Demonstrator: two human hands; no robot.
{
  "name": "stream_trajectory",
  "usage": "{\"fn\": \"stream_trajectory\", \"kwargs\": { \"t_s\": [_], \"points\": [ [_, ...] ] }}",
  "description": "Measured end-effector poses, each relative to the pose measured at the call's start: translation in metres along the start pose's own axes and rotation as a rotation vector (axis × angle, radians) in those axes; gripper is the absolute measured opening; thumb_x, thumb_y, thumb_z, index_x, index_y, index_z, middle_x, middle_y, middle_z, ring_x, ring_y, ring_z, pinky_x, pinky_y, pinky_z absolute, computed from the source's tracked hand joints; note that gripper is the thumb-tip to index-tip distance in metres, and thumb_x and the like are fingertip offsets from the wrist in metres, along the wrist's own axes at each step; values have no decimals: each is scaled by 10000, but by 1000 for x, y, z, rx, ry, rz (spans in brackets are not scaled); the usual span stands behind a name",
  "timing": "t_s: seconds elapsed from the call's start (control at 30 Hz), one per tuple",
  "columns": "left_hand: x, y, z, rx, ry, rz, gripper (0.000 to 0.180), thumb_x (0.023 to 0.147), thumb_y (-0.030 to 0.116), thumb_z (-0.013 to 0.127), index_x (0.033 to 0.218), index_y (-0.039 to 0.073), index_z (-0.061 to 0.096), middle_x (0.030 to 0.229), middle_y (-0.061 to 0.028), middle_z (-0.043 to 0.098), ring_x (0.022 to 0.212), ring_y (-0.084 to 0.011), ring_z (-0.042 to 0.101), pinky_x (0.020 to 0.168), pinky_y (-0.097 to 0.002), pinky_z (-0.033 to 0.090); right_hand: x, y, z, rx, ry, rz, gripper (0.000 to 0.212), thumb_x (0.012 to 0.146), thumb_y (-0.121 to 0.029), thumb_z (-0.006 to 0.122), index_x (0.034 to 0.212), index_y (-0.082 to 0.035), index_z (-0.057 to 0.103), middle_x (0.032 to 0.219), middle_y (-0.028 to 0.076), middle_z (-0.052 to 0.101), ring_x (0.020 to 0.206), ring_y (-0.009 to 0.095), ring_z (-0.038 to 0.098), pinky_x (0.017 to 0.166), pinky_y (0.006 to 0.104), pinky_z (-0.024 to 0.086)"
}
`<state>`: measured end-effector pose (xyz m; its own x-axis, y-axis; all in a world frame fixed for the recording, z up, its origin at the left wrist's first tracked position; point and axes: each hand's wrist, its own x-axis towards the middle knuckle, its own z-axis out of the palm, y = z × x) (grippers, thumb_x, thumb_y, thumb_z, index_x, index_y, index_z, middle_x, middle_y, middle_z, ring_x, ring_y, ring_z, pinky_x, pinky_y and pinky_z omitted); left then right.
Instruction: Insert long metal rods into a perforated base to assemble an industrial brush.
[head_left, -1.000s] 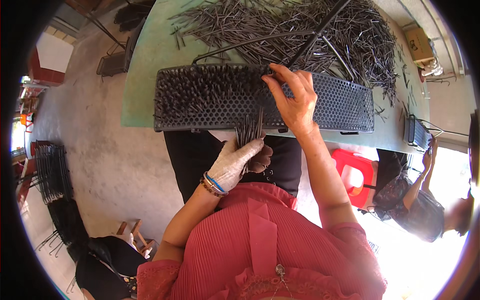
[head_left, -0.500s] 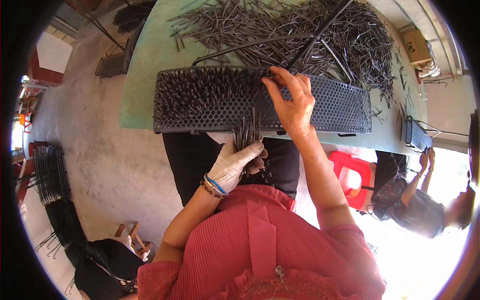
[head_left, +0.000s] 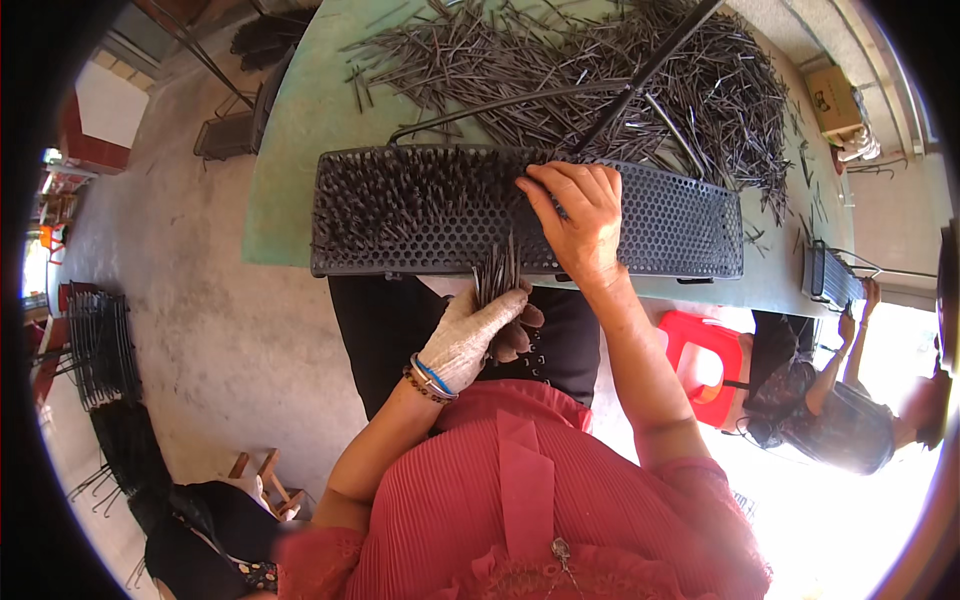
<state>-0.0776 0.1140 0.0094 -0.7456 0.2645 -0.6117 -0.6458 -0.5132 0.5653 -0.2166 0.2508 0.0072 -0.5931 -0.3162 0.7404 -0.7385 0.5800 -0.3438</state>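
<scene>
A long black perforated rack (head_left: 480, 236) lies across the near edge of the table, its left part stuck full of upright thin dark sticks (head_left: 385, 195). My left hand (head_left: 465, 330), in a pale knitted glove, grips a bundle of similar dark sticks (head_left: 497, 272), points up, just in front of the rack. My bare right hand (head_left: 580, 215) is over the rack's middle, where the filled holes meet the bare ones. Its thumb and fingers are pinched low against the rack; whatever is between them is hidden.
A big heap of loose dark sticks (head_left: 690, 90) covers the far side of the green table (head_left: 300, 130). A black metal rod frame (head_left: 650, 75) rises behind the rack. On the right, another person (head_left: 825, 405) works at a smaller rack (head_left: 832, 275), beside a red stool (head_left: 705, 375).
My right hand has come slightly nearer and lower, its fingers curling down onto the rack. The rack appears a little lower in view. The left hand keeps its bundle.
</scene>
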Motion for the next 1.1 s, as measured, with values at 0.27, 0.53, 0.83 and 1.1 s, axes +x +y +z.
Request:
{"fn": "stream_trajectory", "kwargs": {
  "t_s": [0.27, 0.53, 0.83, 1.1],
  "points": [
    [-2, 4, 0, 50, -8, 34, 277, 973, 244, 593, 1156, 37, 591, 849, -60, 666, 602, -58, 579, 478, -186, 412, -1, -8, -17, -38, 21, 54, 245, 769, -76, 762, 1010, -69, 715, 991, 50, 664, 844, 230, 605, 781, 354, 430],
    [-6, 15, 1, -14, -59, 72, 294, 954, 283, 632, 1114, 39, 594, 872, -60, 687, 599, -62, 593, 476, -183, 427, -24, -34, -69, 343, -375, 152, 318, 796, 68, 671, 1097, -33, 689, 1099, 123, 650, 964, 249, 655, 837, 334, 534],
    [-10, 20, 24, 310, -65, -6, 277, 928, 241, 661, 1106, 38, 597, 842, -47, 686, 572, -47, 560, 470, -182, 422, -45, -31, -63, 1026, -392, 1118, 294, 926, -205, 700, 1082, 43, 677, 861, 18, 680, 749, 47, 581, 658, 215, 484],
    [-6, 13, 27, 292, -84, 4, 275, 928, 231, 659, 1113, 40, 588, 808, -31, 646, 572, -44, 520, 465, -188, 385, -49, -20, -77, 1179, -364, 1211, 200, 926, -163, 674, 1014, 13, 712, 945, 39, 707, 849, 93, 618, 738, 244, 492]
  ]
}}
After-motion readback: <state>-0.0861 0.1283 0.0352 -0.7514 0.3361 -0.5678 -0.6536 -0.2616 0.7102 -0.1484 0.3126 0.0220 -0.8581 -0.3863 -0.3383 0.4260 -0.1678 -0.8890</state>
